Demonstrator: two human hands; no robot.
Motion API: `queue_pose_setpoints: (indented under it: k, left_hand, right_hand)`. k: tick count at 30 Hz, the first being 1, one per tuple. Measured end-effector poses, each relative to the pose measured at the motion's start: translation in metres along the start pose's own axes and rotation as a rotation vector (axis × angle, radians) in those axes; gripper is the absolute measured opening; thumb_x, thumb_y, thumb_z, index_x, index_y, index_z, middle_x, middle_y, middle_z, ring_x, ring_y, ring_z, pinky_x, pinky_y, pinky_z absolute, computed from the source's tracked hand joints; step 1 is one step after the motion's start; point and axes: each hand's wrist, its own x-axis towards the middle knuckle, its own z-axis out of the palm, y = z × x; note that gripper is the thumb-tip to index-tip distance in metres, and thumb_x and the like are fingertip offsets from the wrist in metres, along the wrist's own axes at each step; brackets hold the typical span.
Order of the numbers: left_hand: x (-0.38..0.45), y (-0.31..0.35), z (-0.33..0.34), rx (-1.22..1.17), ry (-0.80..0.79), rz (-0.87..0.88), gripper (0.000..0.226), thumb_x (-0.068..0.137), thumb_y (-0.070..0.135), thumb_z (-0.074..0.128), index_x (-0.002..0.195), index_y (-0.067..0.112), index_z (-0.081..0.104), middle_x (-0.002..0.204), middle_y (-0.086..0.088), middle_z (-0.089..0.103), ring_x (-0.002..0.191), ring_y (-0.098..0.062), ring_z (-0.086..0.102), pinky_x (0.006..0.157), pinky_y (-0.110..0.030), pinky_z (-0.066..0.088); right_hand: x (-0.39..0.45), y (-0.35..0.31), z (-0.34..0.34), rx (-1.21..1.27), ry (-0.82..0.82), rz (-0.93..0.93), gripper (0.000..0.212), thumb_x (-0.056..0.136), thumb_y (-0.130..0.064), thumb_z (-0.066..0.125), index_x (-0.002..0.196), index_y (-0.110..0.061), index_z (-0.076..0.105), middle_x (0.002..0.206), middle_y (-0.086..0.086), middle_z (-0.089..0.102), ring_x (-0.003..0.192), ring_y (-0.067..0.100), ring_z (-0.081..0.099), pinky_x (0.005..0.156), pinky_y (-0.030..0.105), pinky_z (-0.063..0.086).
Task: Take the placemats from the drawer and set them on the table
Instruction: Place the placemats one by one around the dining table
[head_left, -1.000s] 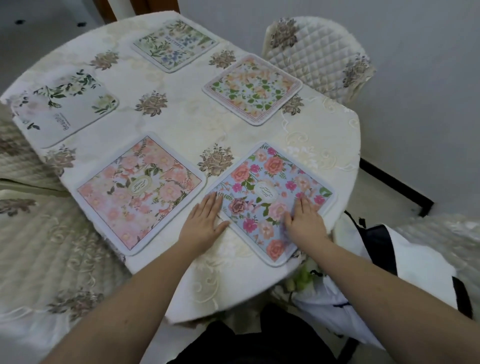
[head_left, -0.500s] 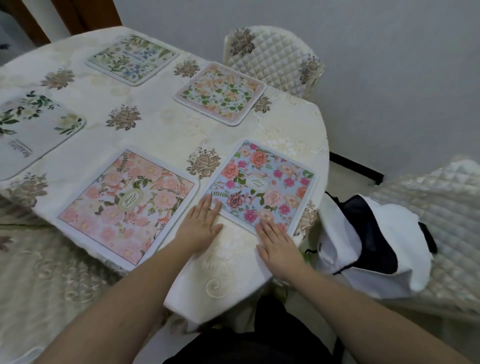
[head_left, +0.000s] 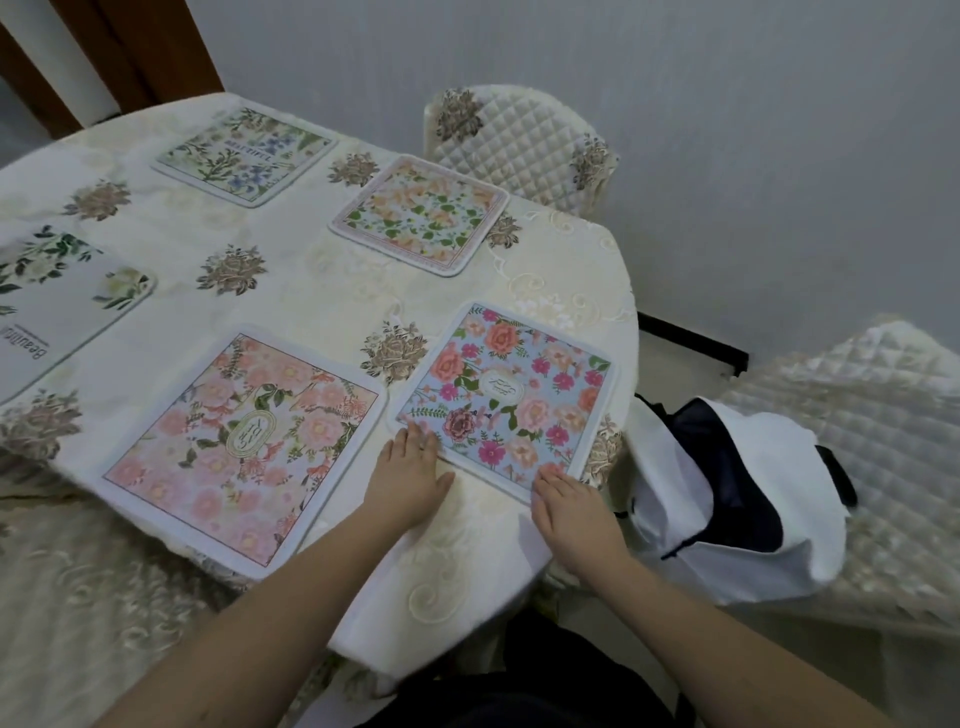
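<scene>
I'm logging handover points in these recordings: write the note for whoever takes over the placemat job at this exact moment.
Left hand: open, flat, fingertips on the near left corner of the blue floral placemat.
Right hand: open, flat, fingers at that mat's near right corner.
Neither hand has a grip on anything.
Placemats: five lie flat on the table: the blue one, the pink placemat beside it, the peach placemat, the blue-and-green sprig placemat and the white placemat at the left edge.
Done: five mats laid.
Left: finish squaring the blue mat. The drawer is out of view, so check it for more.
</scene>
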Motion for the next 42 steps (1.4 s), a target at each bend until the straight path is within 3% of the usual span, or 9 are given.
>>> queue_pose_setpoints:
  k: [2,5,10,15,19,23,26,33,42]
  left_hand:
    - [0.000,0.003,-0.001,-0.045,0.108,0.023,0.064,0.101,0.052,0.021,0.154,0.017,0.029,0.162,-0.014,0.023,0.149,-0.029,0.023,0.119,-0.044,0.019]
    - [0.012,0.008,-0.009,-0.087,0.222,0.025,0.057,0.101,0.047,0.027,0.147,0.017,0.043,0.153,-0.009,0.041,0.140,-0.028,0.040,0.111,-0.043,0.032]
    - [0.050,0.007,-0.020,-0.116,0.192,0.019,0.060,0.103,0.047,0.035,0.155,0.019,0.029,0.162,-0.008,0.029,0.148,-0.028,0.028,0.118,-0.045,0.024]
    - [0.100,0.011,-0.032,-0.139,0.164,0.103,0.059,0.104,0.044,0.021,0.158,0.019,0.023,0.165,-0.002,0.020,0.152,-0.021,0.017,0.122,-0.046,0.021]
    - [0.140,0.018,-0.048,-0.136,0.261,0.099,0.067,0.097,0.042,0.015,0.153,0.010,0.035,0.160,-0.010,0.033,0.148,-0.027,0.031,0.119,-0.048,0.025]
    - [0.185,0.016,-0.058,-0.157,0.256,0.009,0.064,0.102,0.041,0.009,0.159,0.012,0.014,0.167,-0.005,0.011,0.154,-0.020,0.009,0.123,-0.039,0.006]
    - [0.204,0.008,-0.049,-0.182,0.206,0.005,0.059,0.107,0.040,0.011,0.160,0.015,0.002,0.167,0.001,-0.002,0.154,-0.014,-0.001,0.124,-0.035,0.004]
    - [0.194,0.006,-0.028,-0.097,0.350,-0.016,0.065,0.102,0.049,0.014,0.159,0.017,0.016,0.166,-0.001,0.015,0.153,-0.017,0.015,0.123,-0.039,0.011]
    - [0.142,0.023,0.000,-0.124,0.330,-0.039,0.064,0.104,0.050,0.013,0.159,0.017,0.006,0.167,0.000,0.000,0.154,-0.016,-0.001,0.123,-0.038,-0.002]
  right_hand:
    - [0.009,0.003,-0.009,-0.023,0.038,-0.007,0.048,0.096,-0.040,0.028,0.099,-0.021,0.073,0.104,-0.003,0.073,0.095,0.017,0.067,0.097,0.034,0.044]
    - [0.033,0.016,-0.019,0.010,0.053,-0.010,0.046,0.098,-0.041,0.024,0.111,-0.024,0.065,0.113,-0.006,0.065,0.107,0.016,0.057,0.107,0.039,0.031]
    - [0.090,0.033,-0.026,0.017,-0.135,-0.043,0.053,0.103,-0.041,0.025,0.151,-0.020,0.031,0.157,0.001,0.030,0.145,0.020,0.024,0.120,0.040,0.008]
    - [0.158,0.031,-0.029,0.055,-0.151,-0.112,0.058,0.100,-0.039,0.018,0.155,-0.019,0.021,0.162,0.001,0.018,0.149,0.020,0.012,0.120,0.040,0.002]
    - [0.217,0.022,-0.028,0.049,-0.100,-0.174,0.059,0.100,-0.036,0.017,0.155,-0.015,0.020,0.162,0.003,0.018,0.150,0.018,0.011,0.120,0.036,0.002]
    - [0.270,0.016,-0.022,0.060,-0.135,-0.219,0.056,0.105,-0.031,0.026,0.156,-0.013,0.011,0.164,0.003,0.009,0.150,0.018,0.005,0.122,0.035,0.004]
    - [0.297,0.015,-0.008,0.075,-0.195,-0.204,0.057,0.105,-0.033,0.021,0.156,-0.013,0.007,0.164,0.001,0.002,0.150,0.015,-0.001,0.122,0.035,0.004]
    - [0.273,0.053,0.002,0.005,-0.044,-0.223,0.062,0.103,-0.044,0.023,0.156,-0.013,0.013,0.163,0.001,0.010,0.150,0.013,0.006,0.120,0.029,-0.002]
    - [0.197,0.106,-0.002,0.062,-0.034,0.015,0.064,0.102,-0.046,0.018,0.156,-0.014,0.009,0.164,0.000,0.005,0.150,0.012,0.002,0.120,0.028,-0.005]
